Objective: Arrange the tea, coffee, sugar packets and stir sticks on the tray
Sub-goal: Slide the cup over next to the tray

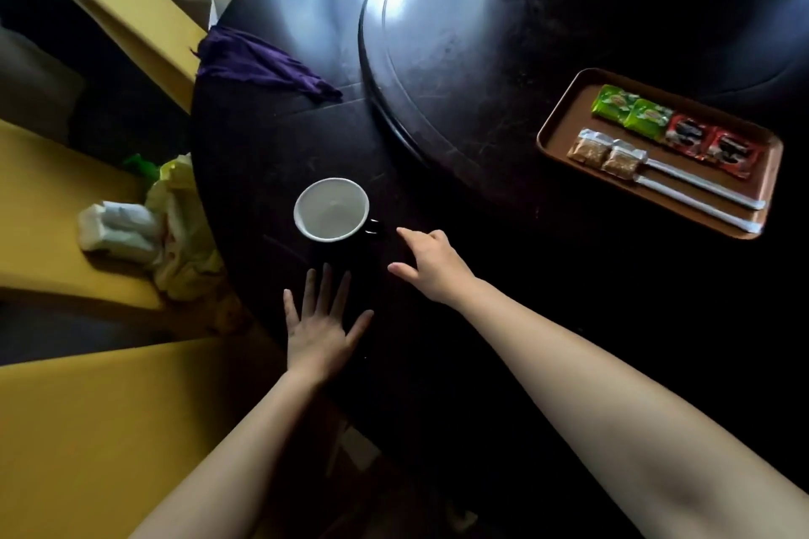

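Dark round table with a raised turntable filled the view, pale light gleamed off its far edge, yellow chair seats crowded the left.

Lettering on the green packets and red packets is unreadably small.

My single head-worn view looks forward and steeply down, close over the dark round wooden table, brown rectangular tray at right.

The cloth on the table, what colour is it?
The cloth is dark purple. The head view, the only one, shows it.
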Demonstrator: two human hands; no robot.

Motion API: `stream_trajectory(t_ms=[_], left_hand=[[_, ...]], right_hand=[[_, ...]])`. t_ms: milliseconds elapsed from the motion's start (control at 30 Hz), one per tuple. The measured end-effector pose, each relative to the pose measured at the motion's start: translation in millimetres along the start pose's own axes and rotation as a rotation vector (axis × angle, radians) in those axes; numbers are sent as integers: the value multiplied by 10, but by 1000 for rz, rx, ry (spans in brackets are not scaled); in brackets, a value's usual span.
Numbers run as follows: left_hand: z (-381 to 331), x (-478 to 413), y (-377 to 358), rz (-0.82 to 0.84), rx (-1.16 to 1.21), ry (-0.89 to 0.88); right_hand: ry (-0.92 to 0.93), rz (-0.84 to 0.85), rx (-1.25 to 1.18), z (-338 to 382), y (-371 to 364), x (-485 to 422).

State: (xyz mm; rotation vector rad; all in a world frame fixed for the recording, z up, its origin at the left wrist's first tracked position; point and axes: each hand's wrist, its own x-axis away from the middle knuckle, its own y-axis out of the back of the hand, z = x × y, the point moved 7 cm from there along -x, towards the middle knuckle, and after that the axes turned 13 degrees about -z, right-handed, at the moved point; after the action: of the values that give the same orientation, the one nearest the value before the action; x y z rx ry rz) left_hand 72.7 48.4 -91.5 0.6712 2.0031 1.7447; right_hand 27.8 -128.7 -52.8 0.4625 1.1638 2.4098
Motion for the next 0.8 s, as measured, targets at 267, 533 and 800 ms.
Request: stream_trajectory(t_ms=[267, 533, 800], left_hand=[[16, 4, -52, -16, -10, -7], [21, -10, -71, -6, 4, -2], [-34, -155, 54, -30, 137, 36]], right_hand=[[0, -161, -136, 341, -32, -365], [10, -193, -162, 341, 26, -427], [31, -283, -153, 80, 419, -431]])
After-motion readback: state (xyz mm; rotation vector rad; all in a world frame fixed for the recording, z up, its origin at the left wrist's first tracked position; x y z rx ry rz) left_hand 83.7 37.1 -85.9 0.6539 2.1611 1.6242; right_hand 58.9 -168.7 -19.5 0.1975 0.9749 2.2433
